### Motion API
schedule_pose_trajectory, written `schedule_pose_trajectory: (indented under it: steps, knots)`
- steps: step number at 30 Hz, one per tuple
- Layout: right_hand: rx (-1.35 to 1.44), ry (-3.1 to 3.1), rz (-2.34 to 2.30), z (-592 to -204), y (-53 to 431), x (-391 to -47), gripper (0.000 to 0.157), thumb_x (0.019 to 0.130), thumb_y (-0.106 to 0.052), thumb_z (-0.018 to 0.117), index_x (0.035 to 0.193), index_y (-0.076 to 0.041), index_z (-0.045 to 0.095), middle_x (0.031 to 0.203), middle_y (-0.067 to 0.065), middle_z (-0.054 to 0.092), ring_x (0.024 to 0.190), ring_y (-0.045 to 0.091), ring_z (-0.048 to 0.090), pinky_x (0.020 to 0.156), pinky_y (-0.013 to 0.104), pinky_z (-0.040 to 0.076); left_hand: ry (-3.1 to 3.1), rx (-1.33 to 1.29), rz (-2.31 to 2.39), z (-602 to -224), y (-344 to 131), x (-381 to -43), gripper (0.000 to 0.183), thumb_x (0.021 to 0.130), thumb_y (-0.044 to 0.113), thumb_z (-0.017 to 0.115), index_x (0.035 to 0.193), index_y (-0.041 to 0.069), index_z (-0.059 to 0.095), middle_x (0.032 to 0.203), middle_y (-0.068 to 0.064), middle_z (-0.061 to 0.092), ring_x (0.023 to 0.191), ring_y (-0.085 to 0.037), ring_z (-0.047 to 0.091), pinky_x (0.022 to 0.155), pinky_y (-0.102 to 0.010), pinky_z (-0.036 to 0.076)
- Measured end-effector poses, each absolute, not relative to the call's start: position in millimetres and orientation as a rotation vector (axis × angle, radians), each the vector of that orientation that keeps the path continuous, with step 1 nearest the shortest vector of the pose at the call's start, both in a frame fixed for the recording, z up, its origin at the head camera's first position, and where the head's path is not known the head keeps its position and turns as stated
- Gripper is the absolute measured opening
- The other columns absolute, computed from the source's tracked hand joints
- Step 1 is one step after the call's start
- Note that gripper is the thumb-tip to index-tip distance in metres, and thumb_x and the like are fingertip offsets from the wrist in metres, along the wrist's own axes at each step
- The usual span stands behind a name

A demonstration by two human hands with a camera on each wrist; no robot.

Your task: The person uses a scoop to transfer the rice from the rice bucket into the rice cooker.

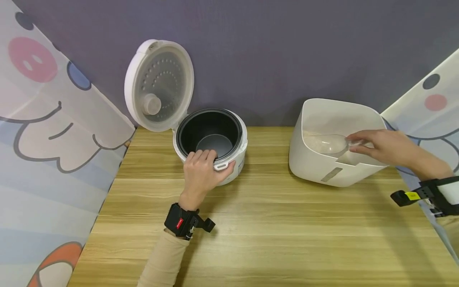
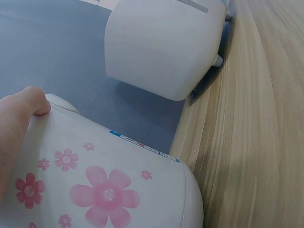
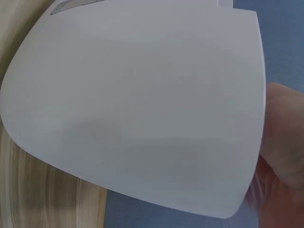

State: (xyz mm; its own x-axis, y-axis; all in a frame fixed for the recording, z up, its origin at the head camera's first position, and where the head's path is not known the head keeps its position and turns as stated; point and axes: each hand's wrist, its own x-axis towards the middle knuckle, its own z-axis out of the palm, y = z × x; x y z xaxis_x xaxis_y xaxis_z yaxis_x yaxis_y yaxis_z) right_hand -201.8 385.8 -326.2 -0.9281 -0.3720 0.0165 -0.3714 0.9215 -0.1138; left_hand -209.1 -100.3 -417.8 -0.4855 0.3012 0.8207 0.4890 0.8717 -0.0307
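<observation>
A white rice cooker [image 1: 241,162] stands at the back left of the table with its lid [image 1: 163,81] raised. Inside it is a dark inner pot [image 1: 215,145], bare at the bottom. My left hand [image 1: 199,171] grips the cooker's front rim, fingers curled over the edge and thumb on the outside. In the left wrist view, pink flowers [image 2: 105,194] decorate the cooker's side. To the right, a white rice bin [image 1: 308,167] stands uncovered, with pale rice [image 1: 312,144] inside. My right hand [image 1: 387,147] pinches the handle of a clear scoop [image 1: 332,144], whose bowl is within the bin.
Both containers stand on a wooden table [image 1: 272,223] close to a dark grey wall [image 1: 251,59]. Panels with cartoon prints [image 1: 39,119] flank the table left and right. A narrow grey strip [image 1: 331,174] marks the bin's front.
</observation>
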Motion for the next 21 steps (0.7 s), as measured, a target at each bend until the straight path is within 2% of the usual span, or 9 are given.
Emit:
schedule_pose_trajectory:
  steps: [4, 8, 11, 17, 21]
  knots:
    - [-0.597, 3.108, -0.218, -327.1, 388.4, -196.0, 0.040, 0.091, -0.021, 0.078, 0.125, -0.002, 0.070, 0.107, 0.017, 0.076, 0.083, 0.033, 0.073, 0.058, 0.040, 0.051, -2.103, -0.575, -0.260, -418.2, -99.9, -209.7, 0.057, 0.086, 0.060, 0.060, 0.063, 0.008, 0.050, 0.054, -0.003, 0.051, 0.047, -0.023, 0.048, 0.050, -0.033, 0.036]
    - [-0.677, 3.169, -0.229, -328.4, 391.2, -193.4, 0.037, 0.089, -0.018, 0.080, 0.120, -0.001, 0.073, 0.110, 0.019, 0.075, 0.072, 0.027, 0.069, 0.060, 0.043, 0.053, -2.105, -0.568, -0.259, -418.5, -100.3, -208.7, 0.057, 0.086, 0.060, 0.060, 0.063, 0.008, 0.049, 0.053, -0.003, 0.050, 0.047, -0.024, 0.048, 0.050, -0.033, 0.036]
    - [-0.730, 3.208, -0.233, -329.0, 393.7, -192.4, 0.034, 0.087, -0.015, 0.081, 0.117, 0.000, 0.075, 0.110, 0.019, 0.074, 0.070, 0.025, 0.066, 0.063, 0.044, 0.052, -2.104, -0.567, -0.265, -418.6, -100.4, -208.4, 0.057, 0.087, 0.059, 0.059, 0.063, 0.008, 0.048, 0.053, -0.003, 0.050, 0.047, -0.023, 0.047, 0.050, -0.033, 0.035]
    - [-0.695, 3.221, -0.262, -329.3, 397.2, -191.3, 0.032, 0.089, -0.014, 0.078, 0.117, 0.000, 0.074, 0.110, 0.020, 0.074, 0.079, 0.033, 0.069, 0.068, 0.051, 0.052, -2.100, -0.567, -0.278, -419.1, -100.1, -208.9, 0.057, 0.087, 0.059, 0.060, 0.062, 0.009, 0.048, 0.053, -0.003, 0.049, 0.047, -0.024, 0.047, 0.049, -0.033, 0.035]
    - [-0.673, 3.238, -0.268, -329.8, 397.9, -189.7, 0.034, 0.087, -0.011, 0.080, 0.117, 0.002, 0.073, 0.108, 0.022, 0.074, 0.086, 0.039, 0.070, 0.071, 0.056, 0.054, -2.114, -0.565, -0.274, -418.2, -100.0, -208.0, 0.058, 0.087, 0.060, 0.060, 0.062, 0.008, 0.049, 0.053, -0.004, 0.051, 0.048, -0.024, 0.049, 0.050, -0.034, 0.036]
